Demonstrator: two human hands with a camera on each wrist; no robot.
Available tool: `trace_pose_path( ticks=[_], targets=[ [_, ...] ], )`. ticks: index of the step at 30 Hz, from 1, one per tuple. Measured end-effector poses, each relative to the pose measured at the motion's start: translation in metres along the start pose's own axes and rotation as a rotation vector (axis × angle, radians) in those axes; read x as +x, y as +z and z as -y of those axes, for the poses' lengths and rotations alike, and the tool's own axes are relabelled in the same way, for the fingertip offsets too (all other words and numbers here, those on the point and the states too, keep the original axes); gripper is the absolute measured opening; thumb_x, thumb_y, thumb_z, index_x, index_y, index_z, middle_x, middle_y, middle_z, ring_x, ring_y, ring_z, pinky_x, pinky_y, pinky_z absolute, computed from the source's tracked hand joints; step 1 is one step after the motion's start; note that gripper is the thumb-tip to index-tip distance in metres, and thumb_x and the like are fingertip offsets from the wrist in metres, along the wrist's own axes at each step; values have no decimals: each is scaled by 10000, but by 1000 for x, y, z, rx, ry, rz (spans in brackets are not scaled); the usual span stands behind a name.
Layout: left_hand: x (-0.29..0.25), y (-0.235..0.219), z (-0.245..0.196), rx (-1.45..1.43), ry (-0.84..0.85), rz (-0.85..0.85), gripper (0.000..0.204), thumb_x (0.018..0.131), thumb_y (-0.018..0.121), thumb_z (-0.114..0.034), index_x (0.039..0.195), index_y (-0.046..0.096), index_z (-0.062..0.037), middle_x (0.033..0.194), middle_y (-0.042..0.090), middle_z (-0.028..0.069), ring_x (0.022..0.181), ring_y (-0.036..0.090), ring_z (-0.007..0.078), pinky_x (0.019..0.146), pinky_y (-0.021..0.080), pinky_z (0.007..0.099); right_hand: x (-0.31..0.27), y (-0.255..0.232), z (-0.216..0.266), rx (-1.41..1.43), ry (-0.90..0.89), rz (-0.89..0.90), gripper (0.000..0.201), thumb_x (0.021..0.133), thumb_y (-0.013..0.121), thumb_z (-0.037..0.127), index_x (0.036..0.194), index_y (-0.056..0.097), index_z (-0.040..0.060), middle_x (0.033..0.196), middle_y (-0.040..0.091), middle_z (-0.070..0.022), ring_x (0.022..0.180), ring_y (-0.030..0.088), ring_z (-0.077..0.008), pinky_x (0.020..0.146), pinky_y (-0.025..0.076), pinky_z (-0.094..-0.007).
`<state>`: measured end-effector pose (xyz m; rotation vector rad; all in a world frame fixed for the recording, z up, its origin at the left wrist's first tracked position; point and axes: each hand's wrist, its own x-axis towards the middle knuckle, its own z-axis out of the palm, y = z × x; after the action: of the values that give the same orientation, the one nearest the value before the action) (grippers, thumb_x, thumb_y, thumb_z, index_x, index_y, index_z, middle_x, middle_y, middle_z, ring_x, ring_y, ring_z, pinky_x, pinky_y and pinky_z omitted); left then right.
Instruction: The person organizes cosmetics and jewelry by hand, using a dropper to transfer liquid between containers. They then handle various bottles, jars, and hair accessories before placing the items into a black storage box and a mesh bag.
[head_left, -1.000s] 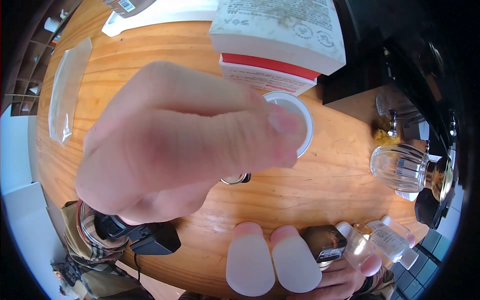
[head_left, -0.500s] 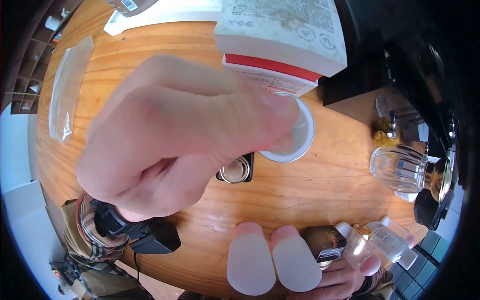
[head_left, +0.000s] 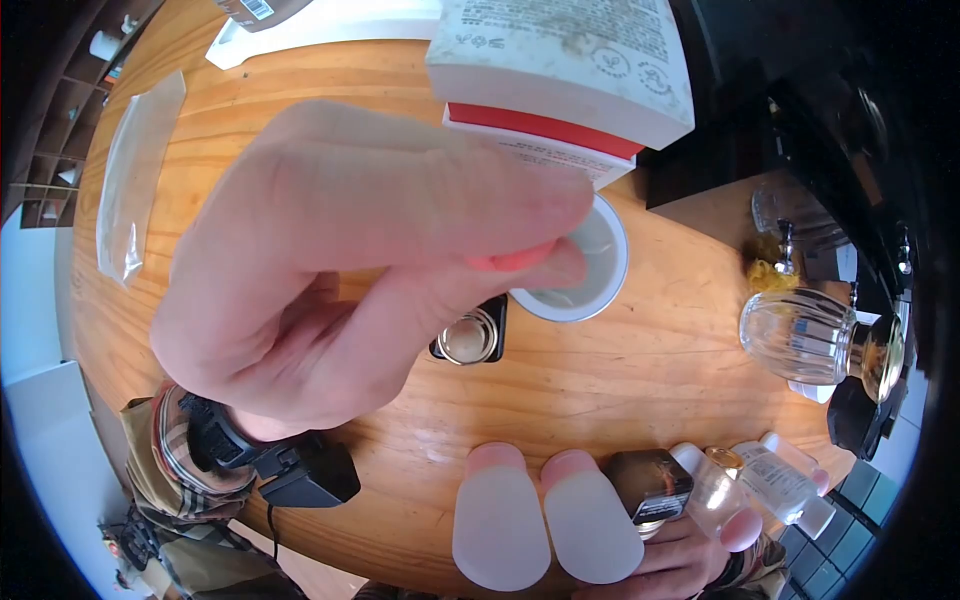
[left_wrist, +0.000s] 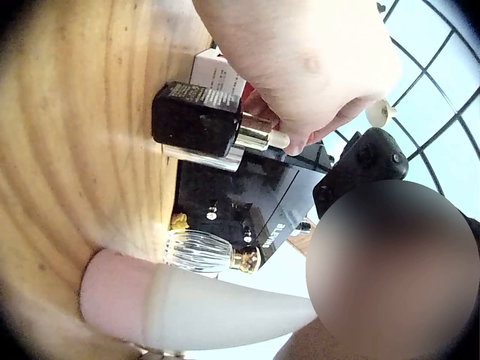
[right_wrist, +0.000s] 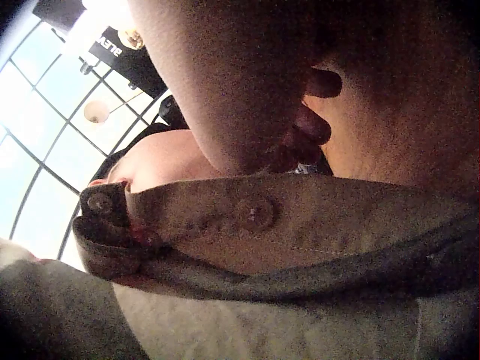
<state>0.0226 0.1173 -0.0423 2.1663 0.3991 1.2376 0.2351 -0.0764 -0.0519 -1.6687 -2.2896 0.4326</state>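
My left hand (head_left: pixel 330 260) is raised over the table, fingers bent, thumb and finger ends a little apart. Between them shows a bright red-orange patch, and I cannot tell whether it is a held thing or skin. Under these fingertips stands a white cup (head_left: pixel 604 265) with something translucent inside, partly covered by the hand. Beside it is a dark square dropper bottle (left_wrist: pixel 196 120) with a gold collar and pale bulb, upright below the hand. My right hand (head_left: pixel 670 565) rests at the front edge with fingers extended, partly behind bottles.
Two frosted bottles with pink caps (head_left: pixel 500 520) stand cap-down at the front, beside a dark boxy bottle (head_left: pixel 645 485) and several clear ones. Stacked boxes (head_left: pixel 560 60) stand behind the cup. A ribbed glass bottle (head_left: pixel 795 335) is at the right, a clear plastic bag (head_left: pixel 140 180) at the left.
The left hand's fingertips have drawn back slightly leftward and parted, showing the red-orange patch. More of the cup and the dropper bottle is uncovered. The right hand has stayed in place.
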Motion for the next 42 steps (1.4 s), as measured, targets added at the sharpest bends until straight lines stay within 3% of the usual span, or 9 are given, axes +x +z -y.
trace_pose_path(
  ticks=[10,12,16,21,24,31,34,36,42],
  targets=[
    [-15,1,16,-60,-16,-59,193,943,619,130,1118,580,59,1049,701,280,843,748,249,720,639,319,-6,-6,-10,160,-78,11,276,816,747,243,980,651,42,998,687,-150,831,683,-260,714,566,-365],
    [-16,15,21,-202,43,-212,203,941,626,129,1124,574,60,1055,701,284,846,748,251,722,638,320,-7,-7,-12,192,-94,13,268,812,752,238,970,657,44,992,689,-146,825,684,-258,710,566,-363],
    [-17,12,19,-173,24,-224,221,934,631,133,1132,570,58,1060,703,284,846,748,256,746,637,331,-9,-10,-15,256,-124,18,251,805,761,229,952,669,47,980,694,-137,812,686,-252,701,566,-358],
    [4,4,-3,-26,-9,-38,267,917,644,139,1161,578,51,1068,706,265,890,748,263,805,622,347,-10,-13,-19,337,-163,23,231,797,773,218,929,684,51,964,701,-127,795,689,-244,690,566,-352],
    [-7,-2,-2,28,-88,-42,282,913,651,135,1172,581,48,1072,708,250,905,744,261,821,613,344,-11,-15,-22,385,-186,26,219,791,780,211,915,692,53,955,705,-121,786,690,-240,683,566,-349],
    [-7,0,5,62,-35,-27,281,914,649,129,1175,582,49,1074,711,231,894,738,253,845,602,333,-13,-19,-25,498,-240,33,191,779,796,194,883,713,58,933,714,-107,763,693,-229,667,565,-341],
    [-14,2,16,-52,33,-159,263,926,647,109,1174,580,52,1063,714,228,897,739,250,846,597,330,-14,-24,-25,547,-263,37,179,773,803,187,869,721,60,924,718,-101,753,695,-225,661,565,-337],
    [1,-5,-4,163,-16,19,265,941,636,92,1194,563,62,1051,718,232,875,739,243,845,589,320,-14,-27,-25,578,-280,40,171,770,808,183,860,727,62,917,721,-97,746,696,-222,656,565,-335],
    [0,-8,-4,166,-40,13,333,1014,587,-26,1320,511,81,1040,718,248,823,725,213,806,576,297,-17,-33,-26,677,-323,46,148,759,822,169,832,745,66,899,728,-85,727,699,-213,643,564,-328]
  ],
)
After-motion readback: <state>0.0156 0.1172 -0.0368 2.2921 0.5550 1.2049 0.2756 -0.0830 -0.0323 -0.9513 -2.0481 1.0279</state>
